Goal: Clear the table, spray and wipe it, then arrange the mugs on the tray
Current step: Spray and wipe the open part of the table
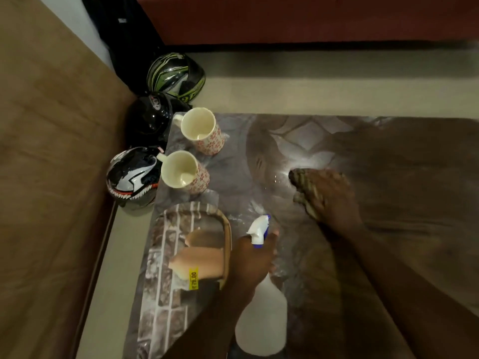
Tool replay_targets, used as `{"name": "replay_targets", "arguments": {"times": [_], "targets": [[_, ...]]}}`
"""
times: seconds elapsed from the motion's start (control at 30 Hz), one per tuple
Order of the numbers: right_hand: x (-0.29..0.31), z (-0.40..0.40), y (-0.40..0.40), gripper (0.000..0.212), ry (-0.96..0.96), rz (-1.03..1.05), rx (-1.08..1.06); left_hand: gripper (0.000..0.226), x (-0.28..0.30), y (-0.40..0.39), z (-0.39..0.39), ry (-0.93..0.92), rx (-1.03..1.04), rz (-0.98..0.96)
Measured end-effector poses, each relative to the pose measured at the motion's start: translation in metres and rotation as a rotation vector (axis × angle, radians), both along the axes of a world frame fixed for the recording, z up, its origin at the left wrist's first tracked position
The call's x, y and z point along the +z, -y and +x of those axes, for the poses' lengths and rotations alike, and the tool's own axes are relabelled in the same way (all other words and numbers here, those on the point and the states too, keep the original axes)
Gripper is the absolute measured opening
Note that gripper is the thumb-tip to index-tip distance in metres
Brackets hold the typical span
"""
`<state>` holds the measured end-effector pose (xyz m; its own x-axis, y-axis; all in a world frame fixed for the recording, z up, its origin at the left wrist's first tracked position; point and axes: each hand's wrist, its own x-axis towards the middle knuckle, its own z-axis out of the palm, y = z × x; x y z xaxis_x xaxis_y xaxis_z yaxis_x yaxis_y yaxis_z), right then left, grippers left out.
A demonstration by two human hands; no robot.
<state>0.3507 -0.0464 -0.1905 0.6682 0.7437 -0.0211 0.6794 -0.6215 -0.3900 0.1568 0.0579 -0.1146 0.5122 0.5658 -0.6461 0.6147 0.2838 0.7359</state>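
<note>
My left hand [255, 257] grips the neck of a white spray bottle [261, 314] with a blue-and-white trigger head, held low over the table near its front. My right hand [330, 196] presses a brownish cloth [302, 182] flat on the glossy dark table [388, 156], where wet drops shine beside it. Two cream mugs with red flower prints stand at the table's left edge, one far [201, 129] and one nearer [184, 172]. A tray [228, 234] with a brick-pattern base and wooden rim lies at the front left, just left of my left hand.
Three motorcycle helmets sit on the floor left of the table: green-black [176, 76], black [149, 117], white-black [132, 177]. A tan sofa [51, 151] runs along the left. A red sofa [311, 19] lies across the back. A yellow price sticker [193, 278] marks the tray.
</note>
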Motion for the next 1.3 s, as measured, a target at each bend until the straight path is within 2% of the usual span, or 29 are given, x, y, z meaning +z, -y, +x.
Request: {"name": "replay_targets", "arguments": {"times": [0.07, 0.1, 0.17, 0.23, 0.33, 0.37, 0.4, 0.53, 0.57, 0.67, 0.8, 0.87, 0.97, 1.07, 1.13, 1.2, 1.27, 1.3], "targets": [[0.003, -0.009, -0.027, 0.041, 0.060, 0.013, -0.137, 0.027, -0.002, 0.011, -0.012, -0.048, 0.030, 0.067], [0.004, -0.021, -0.035, 0.041, 0.067, 0.041, -0.104, 0.018, -0.004, 0.015, -0.016, -0.077, 0.051, 0.133], [0.000, -0.056, -0.032, 0.045, 0.000, -0.027, 0.170, 0.017, -0.002, 0.024, -0.025, -0.081, 0.081, 0.189], [-0.003, -0.090, -0.001, 0.045, 0.001, -0.062, 0.474, 0.033, 0.004, 0.036, -0.036, -0.034, 0.039, 0.182], [0.001, -0.098, 0.044, 0.043, -0.042, -0.044, 0.776, 0.042, 0.008, 0.049, -0.059, -0.031, 0.014, 0.161], [0.001, -0.089, 0.046, 0.045, -0.049, -0.067, 0.807, 0.041, 0.009, 0.052, -0.065, -0.034, 0.008, 0.159], [0.001, -0.080, 0.041, 0.046, -0.068, -0.091, 0.754, 0.039, 0.008, 0.054, -0.068, -0.041, 0.005, 0.160], [-0.001, -0.080, -0.015, 0.044, -0.015, -0.018, 0.243, 0.038, 0.000, 0.045, -0.071, -0.081, 0.013, 0.165], [-0.002, -0.092, -0.021, 0.045, -0.020, -0.004, 0.191, 0.039, -0.001, 0.042, -0.072, -0.098, 0.006, 0.159], [-0.009, -0.140, 0.008, 0.045, 0.000, 0.031, 0.328, 0.040, -0.001, 0.036, -0.083, -0.043, -0.013, 0.121], [-0.012, -0.181, 0.102, 0.056, 0.009, -0.068, 0.760, 0.044, 0.001, 0.043, -0.108, 0.012, -0.036, 0.129], [-0.010, -0.168, 0.116, 0.062, -0.006, -0.079, 0.766, 0.044, 0.003, 0.049, -0.119, 0.016, -0.016, 0.060], [-0.004, -0.155, 0.085, 0.051, -0.009, -0.058, 0.357, 0.047, 0.006, 0.058, -0.132, 0.009, -0.008, -0.010], [-0.002, -0.182, 0.043, 0.048, -0.030, -0.011, 0.036, 0.046, 0.008, 0.066, -0.145, 0.053, -0.013, 0.054], [-0.007, -0.223, 0.052, 0.043, 0.024, 0.006, 0.097, 0.046, 0.011, 0.074, -0.158, 0.052, -0.028, 0.049], [-0.016, -0.270, 0.092, 0.039, 0.107, 0.005, 0.327, 0.044, 0.013, 0.081, -0.173, 0.017, -0.040, 0.018], [-0.014, -0.289, 0.134, 0.051, 0.110, -0.071, 0.587, 0.045, 0.013, 0.088, -0.188, 0.009, -0.047, -0.010], [-0.016, -0.285, 0.142, 0.060, 0.096, -0.099, 0.628, 0.046, 0.014, 0.092, -0.194, 0.010, -0.047, -0.037]]}}
